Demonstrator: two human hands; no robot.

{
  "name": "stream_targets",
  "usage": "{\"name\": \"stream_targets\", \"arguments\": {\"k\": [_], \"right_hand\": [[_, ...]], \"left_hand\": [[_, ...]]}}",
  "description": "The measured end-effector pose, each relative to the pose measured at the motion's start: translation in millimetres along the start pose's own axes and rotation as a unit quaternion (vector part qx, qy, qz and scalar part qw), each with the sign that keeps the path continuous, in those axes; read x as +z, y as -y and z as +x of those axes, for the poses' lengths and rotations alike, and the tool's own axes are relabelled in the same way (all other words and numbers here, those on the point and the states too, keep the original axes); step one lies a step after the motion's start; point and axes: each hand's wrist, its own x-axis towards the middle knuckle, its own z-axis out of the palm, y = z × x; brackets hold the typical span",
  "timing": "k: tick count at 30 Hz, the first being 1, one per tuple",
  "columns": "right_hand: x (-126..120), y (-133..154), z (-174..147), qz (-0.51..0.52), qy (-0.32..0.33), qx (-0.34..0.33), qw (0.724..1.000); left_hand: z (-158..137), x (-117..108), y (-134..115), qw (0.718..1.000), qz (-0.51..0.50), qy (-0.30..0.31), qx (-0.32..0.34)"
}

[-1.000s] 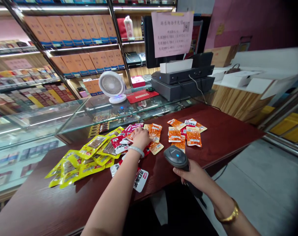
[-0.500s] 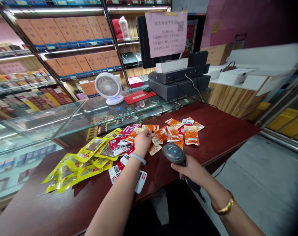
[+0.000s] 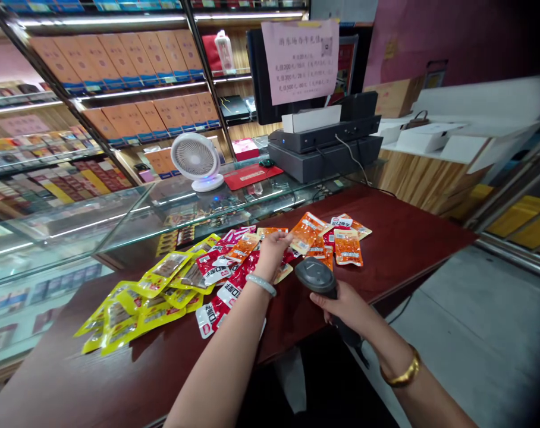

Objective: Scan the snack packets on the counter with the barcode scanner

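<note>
My feed shows the table spread beneath the scanner.
Left of the scanner I see yellow packs, with red packs nearer it. The right hand grips the scanner's handle; the left hand, beyond and left of it, pinches the edge of an orange pack just beyond the scanner.

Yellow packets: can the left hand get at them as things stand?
Probably yes: the yellow packets lie largely exposed to its left, though the left hand seems to be pinching an orange packet.
</note>
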Motion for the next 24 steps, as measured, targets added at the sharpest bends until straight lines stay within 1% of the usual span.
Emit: {"name": "stream_targets", "arguments": {"k": [1, 2, 3, 4, 5, 6, 7, 8, 9, 10, 11, 13, 16, 19, 22, 24], "right_hand": [[-0.3, -1.3, -0.1, 0.0, -0.002, 0.0, 1.0], [-0.6, -2.5, -0.3, 0.0, -0.003, 0.001, 1.0], [-0.8, -3.6, -0.4, 0.001, -0.003, 0.0, 1.0], [-1.0, -4.5, -0.4, 0.004, -0.002, -0.002, 1.0], [-1.1, -5.4, -0.4, 0.007, 0.0, -0.004, 1.0], [-1.1, -6.2, -0.1, 0.01, 0.002, -0.005, 1.0], [-0.8, -7.0, 0.2, 0.014, 0.003, -0.003, 1.0], [-0.5, -7.9, 0.7, 0.019, 0.002, -0.001, 1.0], [-0.1, -8.9, 1.2, 0.023, 0.0, 0.002, 1.0], [0.3, -10.0, 1.7, 0.027, -0.002, 0.003, 1.0], [0.5, -11.1, 2.1, 0.029, -0.003, 0.002, 1.0], [0.7, -13.2, 2.5, 0.028, -0.002, -0.002, 1.0], [0.3, -14.8, 2.1, 0.023, 0.0, -0.003, 1.0], [0.3, -13.4, 1.3, 0.022, 0.0, 0.001, 1.0], [1.0, -9.4, 0.5, 0.004, 0.006, -0.004, 1.0], [1.7, -5.5, 0.2, -0.019, 0.01, -0.014, 1.0]], "left_hand": [[2.9, 4.5, -3.1, 0.999, -0.024, 0.021, 0.01], [5.3, 6.8, -6.0, 0.999, -0.018, 0.035, 0.023], [6.8, 6.5, -8.2, 0.998, 0.022, 0.038, 0.037], [7.5, 3.8, -9.5, 0.994, 0.098, 0.029, 0.05], [7.1, -0.8, -9.7, 0.979, 0.197, 0.01, 0.058], [5.9, -6.8, -8.9, 0.95, 0.304, -0.007, 0.065], [4.1, -13.3, -7.2, 0.914, 0.401, -0.016, 0.069], [1.9, -19.5, -4.9, 0.877, 0.476, -0.015, 0.072], [-0.4, -24.8, -2.5, 0.848, 0.525, -0.008, 0.075], [-2.5, -28.9, -0.3, 0.83, 0.553, 0.002, 0.077], [-4.2, -31.6, 1.5, 0.821, 0.564, 0.01, 0.082], [-6.3, -33.7, 3.3, 0.821, 0.563, 0.008, 0.095], [-7.5, -33.9, 2.3, 0.836, 0.54, -0.012, 0.097], [-8.8, -36.3, 1.4, 0.871, 0.486, -0.036, 0.068], [-10.2, -40.3, 4.5, 0.915, 0.396, -0.065, 0.034], [-10.5, -42.1, 7.9, 0.937, 0.341, -0.072, 0.027]]}}
